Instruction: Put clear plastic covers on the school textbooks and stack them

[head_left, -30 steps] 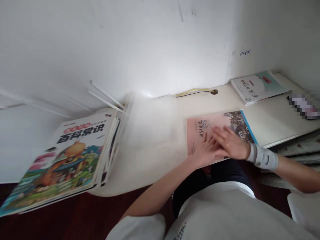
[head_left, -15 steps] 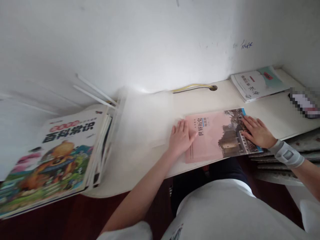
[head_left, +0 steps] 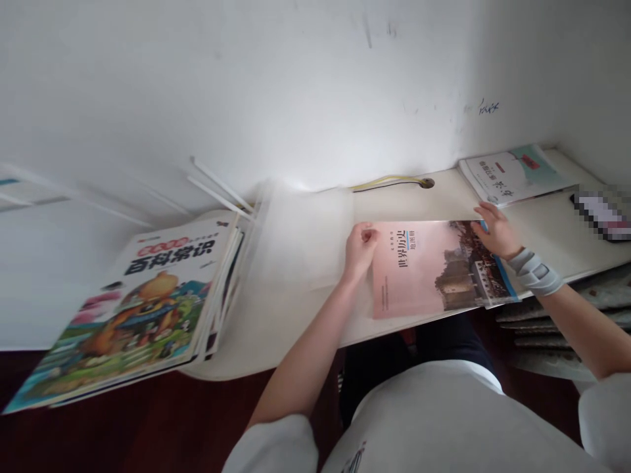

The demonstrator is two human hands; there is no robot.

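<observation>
A pink book with a dark photo on its right part lies on the white desk in front of me. My left hand is closed on the book's far left corner. My right hand, with a grey wrist brace, is closed on the far right corner. A sheet of clear plastic film lies on the desk just left of the book.
A stack of colourful picture books sits at the desk's left end, overhanging the edge. Another book with a white and teal cover lies at the back right near the wall. A yellow cable enters a hole in the desk. A blurred object lies far right.
Both hands lay together flat on the pink book, then spread apart to its sides. Now they have moved up and closed on its two far corners.
</observation>
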